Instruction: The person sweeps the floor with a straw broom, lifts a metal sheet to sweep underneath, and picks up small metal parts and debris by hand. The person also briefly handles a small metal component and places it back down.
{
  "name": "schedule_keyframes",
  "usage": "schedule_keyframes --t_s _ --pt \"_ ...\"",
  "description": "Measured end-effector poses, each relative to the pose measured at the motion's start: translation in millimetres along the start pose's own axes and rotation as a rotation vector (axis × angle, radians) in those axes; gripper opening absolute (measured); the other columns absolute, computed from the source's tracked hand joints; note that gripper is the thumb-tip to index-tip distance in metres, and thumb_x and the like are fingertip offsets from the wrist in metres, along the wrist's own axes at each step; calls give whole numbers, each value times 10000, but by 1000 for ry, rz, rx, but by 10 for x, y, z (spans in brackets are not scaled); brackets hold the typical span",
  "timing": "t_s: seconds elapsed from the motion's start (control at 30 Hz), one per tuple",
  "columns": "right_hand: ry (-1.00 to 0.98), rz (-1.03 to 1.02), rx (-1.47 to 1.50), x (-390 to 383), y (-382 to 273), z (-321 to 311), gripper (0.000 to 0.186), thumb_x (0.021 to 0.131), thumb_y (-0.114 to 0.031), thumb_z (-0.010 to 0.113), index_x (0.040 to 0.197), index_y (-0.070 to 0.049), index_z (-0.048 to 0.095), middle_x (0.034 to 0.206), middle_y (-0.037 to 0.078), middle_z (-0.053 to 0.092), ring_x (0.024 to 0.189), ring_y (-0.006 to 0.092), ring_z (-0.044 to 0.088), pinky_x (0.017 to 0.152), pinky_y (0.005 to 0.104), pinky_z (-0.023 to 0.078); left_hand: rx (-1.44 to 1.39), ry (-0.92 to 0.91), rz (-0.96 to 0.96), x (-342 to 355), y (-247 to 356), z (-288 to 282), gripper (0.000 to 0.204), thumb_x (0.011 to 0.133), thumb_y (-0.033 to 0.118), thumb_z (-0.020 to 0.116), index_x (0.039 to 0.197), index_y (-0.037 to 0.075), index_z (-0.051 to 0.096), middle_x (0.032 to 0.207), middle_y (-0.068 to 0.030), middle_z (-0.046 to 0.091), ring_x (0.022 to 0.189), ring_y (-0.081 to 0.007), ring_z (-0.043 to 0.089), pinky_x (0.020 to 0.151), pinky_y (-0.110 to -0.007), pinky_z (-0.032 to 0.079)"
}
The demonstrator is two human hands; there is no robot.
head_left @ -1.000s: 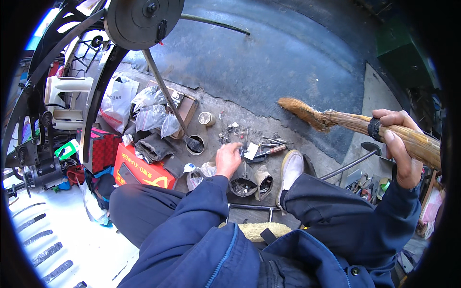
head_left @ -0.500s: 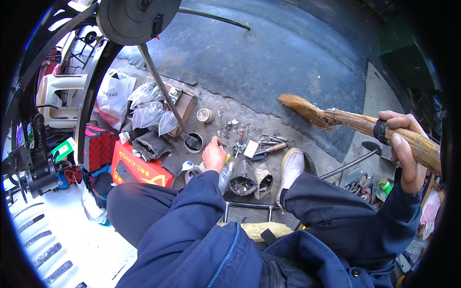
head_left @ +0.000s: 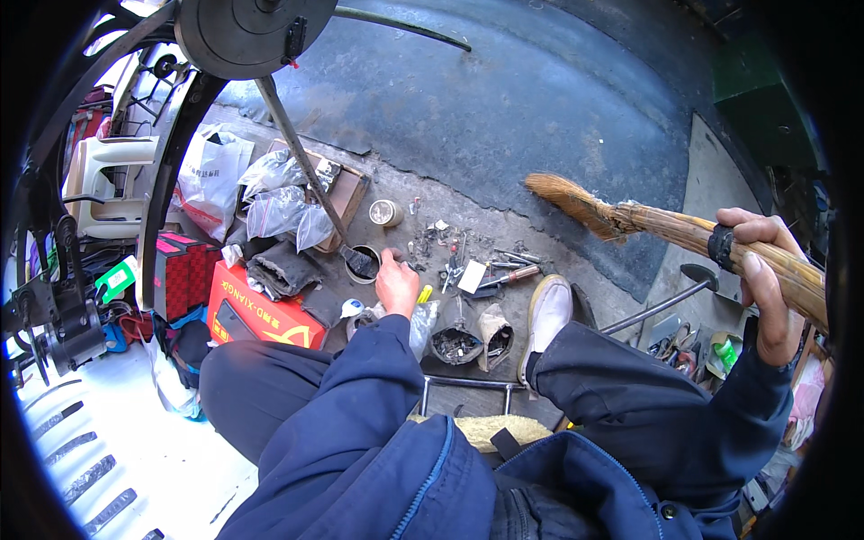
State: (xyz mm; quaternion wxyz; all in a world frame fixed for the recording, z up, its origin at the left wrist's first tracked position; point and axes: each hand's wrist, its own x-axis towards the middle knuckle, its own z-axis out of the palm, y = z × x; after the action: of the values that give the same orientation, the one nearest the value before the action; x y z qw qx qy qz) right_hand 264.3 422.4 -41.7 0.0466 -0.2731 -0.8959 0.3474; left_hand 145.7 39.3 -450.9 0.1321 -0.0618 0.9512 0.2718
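My right hand (head_left: pixel 767 279) is wrapped round the handle of a straw broom (head_left: pixel 576 202), whose bristles are raised at the edge of the dark mat. My left hand (head_left: pixel 397 279) reaches low over the concrete, just right of a can (head_left: pixel 364 277) with a black brush (head_left: pixel 357 259) in it; its fingers are curled, and what they may hold is hidden. Near it lie a lidded tub (head_left: pixel 385 212), a white card (head_left: pixel 472 276), scattered small tools (head_left: pixel 518 274) and two sacks of small parts (head_left: pixel 454 345).
A black machine frame with a disc (head_left: pixel 243 36) stands at left, beside plastic bags (head_left: pixel 211 180), a white stool (head_left: pixel 108 189) and a red box (head_left: pixel 261 310). A bent metal rod (head_left: pixel 657 308) and a pile of small items (head_left: pixel 688 351) lie at right, past my shoe (head_left: pixel 547 319).
My left hand has moved left and slightly up, closer to the can with the brush. My right hand has shifted a little rightward with the broom, still gripping it.
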Motion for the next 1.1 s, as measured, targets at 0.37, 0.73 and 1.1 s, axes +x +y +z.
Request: schedule_keyframes --t_s 0.37,0.73,1.1 --pt "-43 31 16 7 -12 -15 332 899 -330 586 1093 -78 683 1255 117 705 772 78 542 701 234 411 -3 -59 -1 126 139 21 283 871 205 781 1080 58 660 967 -179 755 941 -414 716 820 -516 536" --pt "-47 -17 79 25 -15 24 300 903 -263 582 1078 -41 679 1234 175 696 1121 239 649 1045 393 470 -53 -69 46 139 80 129 146 869 164 690 886 41 614 808 -185 717 818 -410 708 767 -514 537" --pt "-35 -14 75 2 5 5 312 877 -266 597 1069 -37 684 1225 191 698 1154 273 649 1080 428 470 -67 -22 16 136 62 175 283 883 161 744 1119 65 621 885 -213 739 870 -409 721 796 -506 540"
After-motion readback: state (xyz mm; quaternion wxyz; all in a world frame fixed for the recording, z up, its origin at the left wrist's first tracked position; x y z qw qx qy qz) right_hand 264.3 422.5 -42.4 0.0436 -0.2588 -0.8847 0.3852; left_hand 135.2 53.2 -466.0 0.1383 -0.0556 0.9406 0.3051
